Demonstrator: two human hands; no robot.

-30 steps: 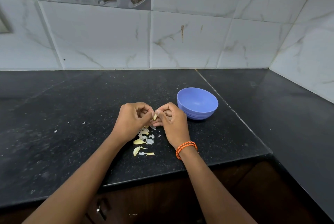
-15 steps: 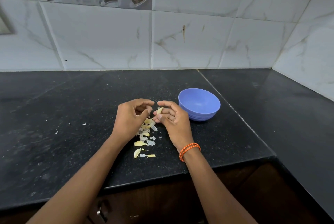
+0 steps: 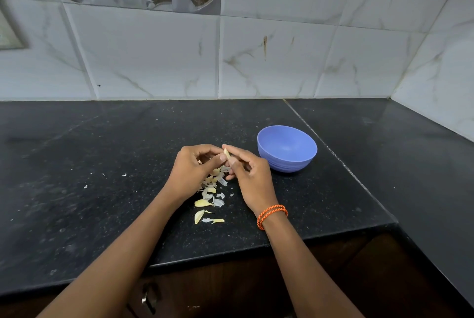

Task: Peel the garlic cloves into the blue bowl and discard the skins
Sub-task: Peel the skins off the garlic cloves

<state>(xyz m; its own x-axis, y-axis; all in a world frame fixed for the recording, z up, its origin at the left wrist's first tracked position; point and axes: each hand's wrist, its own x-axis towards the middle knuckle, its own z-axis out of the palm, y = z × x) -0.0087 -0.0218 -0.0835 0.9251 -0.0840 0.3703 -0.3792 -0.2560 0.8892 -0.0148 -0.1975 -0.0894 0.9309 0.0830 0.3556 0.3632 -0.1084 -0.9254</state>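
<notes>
My forearms are bare to the lower edge of the view, with no sleeves showing, my hands are ungloved and ringless as far as I can tell, and my right wrist wears a doubled orange braided cord bracelet (image 3: 272, 216).
</notes>
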